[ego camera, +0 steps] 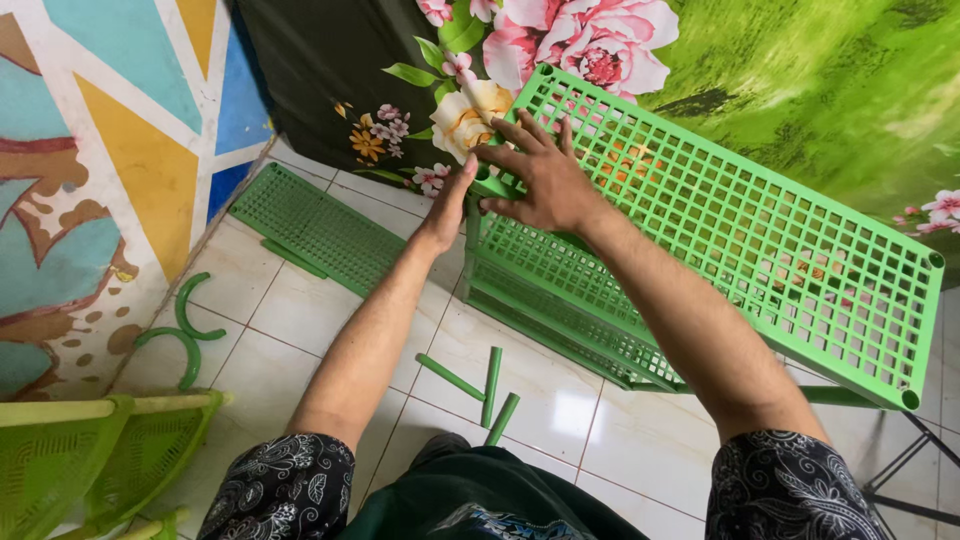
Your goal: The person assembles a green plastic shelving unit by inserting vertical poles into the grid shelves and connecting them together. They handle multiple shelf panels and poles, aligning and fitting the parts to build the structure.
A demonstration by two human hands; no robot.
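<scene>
Three loose green tubes [487, 387], two curved green pieces [185, 330], two hands [540, 180].

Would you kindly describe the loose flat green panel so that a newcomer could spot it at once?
Start at the painted wall on the left and look down to the tiled floor. The flat green mesh panel lies there alone, beyond the left hand. Unlike the shelf rack that both hands grip, it is single, flat and untouched.

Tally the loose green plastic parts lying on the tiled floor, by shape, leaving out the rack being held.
Short straight green plastic tubes: 3
Curved green plastic arc pieces: 2
Flat green plastic grid panel: 1
Total: 6
</scene>
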